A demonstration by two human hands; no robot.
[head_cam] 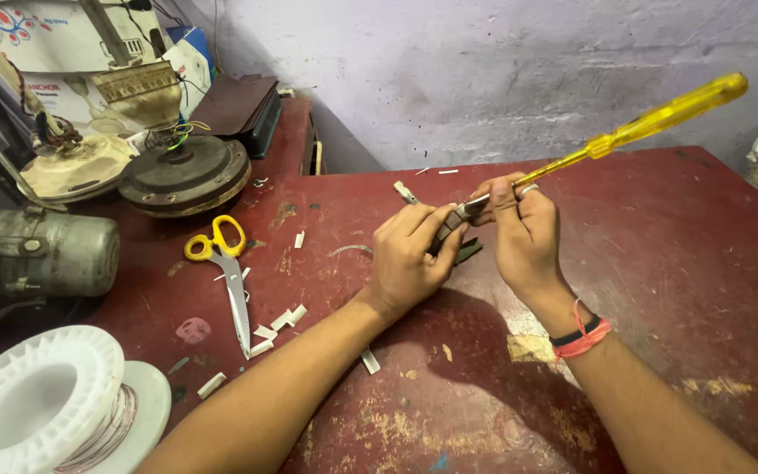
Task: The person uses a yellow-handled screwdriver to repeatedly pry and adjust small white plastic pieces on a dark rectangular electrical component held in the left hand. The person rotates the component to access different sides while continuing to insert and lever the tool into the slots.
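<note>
My left hand grips a pair of dark-handled pliers over the worn red table. The pliers' metal jaws point up and right toward my right hand. That hand holds a screwdriver with a clear yellow handle, which sticks up to the right. Its fingertips pinch something small at the pliers' jaws; I cannot make out what. A red and black band sits on my right wrist.
Yellow-handled scissors lie left of my hands among several small white sleeve pieces. A white wire spool sits at the lower left, a grey motor above it, and fan motor parts at the back left.
</note>
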